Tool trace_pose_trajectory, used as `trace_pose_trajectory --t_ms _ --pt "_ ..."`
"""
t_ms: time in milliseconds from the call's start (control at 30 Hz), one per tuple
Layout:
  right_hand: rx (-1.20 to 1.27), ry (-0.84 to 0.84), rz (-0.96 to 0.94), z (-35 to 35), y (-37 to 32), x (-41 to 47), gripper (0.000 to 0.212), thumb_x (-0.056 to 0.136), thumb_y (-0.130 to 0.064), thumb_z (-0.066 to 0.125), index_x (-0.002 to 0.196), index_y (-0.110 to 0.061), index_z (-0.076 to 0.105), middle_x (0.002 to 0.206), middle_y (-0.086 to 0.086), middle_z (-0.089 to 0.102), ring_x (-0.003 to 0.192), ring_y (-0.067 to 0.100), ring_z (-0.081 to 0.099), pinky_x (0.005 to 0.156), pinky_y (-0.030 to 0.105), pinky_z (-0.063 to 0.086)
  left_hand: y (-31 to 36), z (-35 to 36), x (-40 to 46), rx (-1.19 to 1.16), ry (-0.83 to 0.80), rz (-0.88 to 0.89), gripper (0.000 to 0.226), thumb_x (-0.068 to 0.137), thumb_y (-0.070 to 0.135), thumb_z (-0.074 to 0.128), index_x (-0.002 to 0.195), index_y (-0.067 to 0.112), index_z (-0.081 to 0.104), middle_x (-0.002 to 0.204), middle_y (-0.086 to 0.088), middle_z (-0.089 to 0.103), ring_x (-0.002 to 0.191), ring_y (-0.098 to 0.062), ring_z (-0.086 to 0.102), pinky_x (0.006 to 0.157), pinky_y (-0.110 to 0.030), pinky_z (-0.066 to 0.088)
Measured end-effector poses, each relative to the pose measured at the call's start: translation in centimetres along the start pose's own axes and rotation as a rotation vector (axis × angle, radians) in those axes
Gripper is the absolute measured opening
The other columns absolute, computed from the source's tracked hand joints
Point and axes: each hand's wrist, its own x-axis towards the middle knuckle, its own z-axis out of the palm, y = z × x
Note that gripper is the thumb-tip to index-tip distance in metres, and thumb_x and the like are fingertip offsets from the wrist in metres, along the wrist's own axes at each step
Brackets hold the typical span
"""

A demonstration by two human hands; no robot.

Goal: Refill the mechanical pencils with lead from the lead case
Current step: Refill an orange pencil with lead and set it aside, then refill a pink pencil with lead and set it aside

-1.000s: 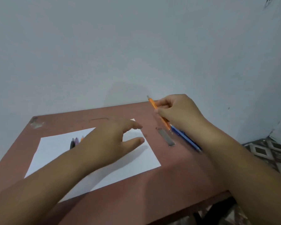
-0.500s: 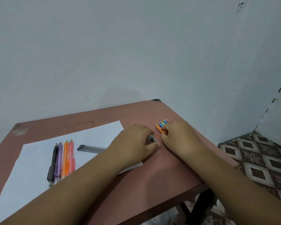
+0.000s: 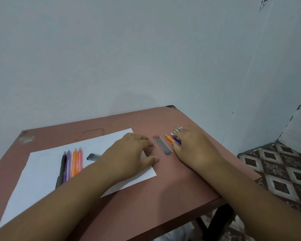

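A flat grey lead case (image 3: 163, 145) lies on the brown table (image 3: 163, 192) between my two hands. My left hand (image 3: 134, 153) rests on the right edge of the white paper (image 3: 42, 171), fingers relaxed and holding nothing. My right hand (image 3: 195, 148) lies over a group of pencils at the table's right side. Its thumb and forefinger pinch a blue pencil (image 3: 177, 141), beside an orange pencil (image 3: 169, 138). Green and blue pencil ends (image 3: 177, 130) stick out past the fingers. Four pencils (image 3: 71, 164), black, purple, orange and pink, lie side by side on the paper.
A second lead case (image 3: 93, 156) with a dark cap lies on the paper, partly hidden by my left forearm. The table stands against a grey wall, and its right edge drops to a patterned tile floor (image 3: 276, 171).
My right hand brought the orange pencil down from the air and laid it beside the group on the right. My left hand came off the grey lead case, which now lies bare.
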Motion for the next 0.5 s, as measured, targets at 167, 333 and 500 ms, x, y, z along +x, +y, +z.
trace_pose_trajectory --t_ms 167,333,500 --pt "0.086 0.076 -0.138 0.2 -2.0 -0.1 0.018 0.096 -0.025 0.058 0.083 -0.018 0.068 0.082 -0.009 0.052 0.085 0.019 0.053 0.076 0.031 0.044 -3.8 -2.2 -3.2 0.018 0.017 -0.083 0.051 0.092 0.062 0.054 0.137 0.038 0.056 0.148 0.023 0.045 0.139 -0.002 0.034 0.111 -0.023 0.029" --pt "0.169 0.030 -0.310 0.7 -6.4 0.3 0.020 0.099 -0.027 0.057 0.111 -0.023 0.073 0.113 -0.007 0.065 0.100 0.012 0.058 0.087 0.022 0.043 -8.5 -4.4 -7.3 0.001 0.067 -0.193 0.079 0.072 0.091 0.036 0.131 0.044 0.058 0.138 0.029 0.049 0.128 0.005 0.043 0.106 -0.023 0.039" --pt "0.268 -0.034 -0.466 2.3 -10.9 1.6 0.027 0.103 -0.031 0.054 0.127 -0.033 0.067 0.124 -0.014 0.059 0.118 0.007 0.050 0.092 0.022 0.039 -11.5 -6.1 -11.6 0.012 0.100 -0.283 0.062 0.080 0.077 0.049 0.132 0.044 0.058 0.139 0.025 0.052 0.122 0.001 0.049 0.106 -0.031 0.044"
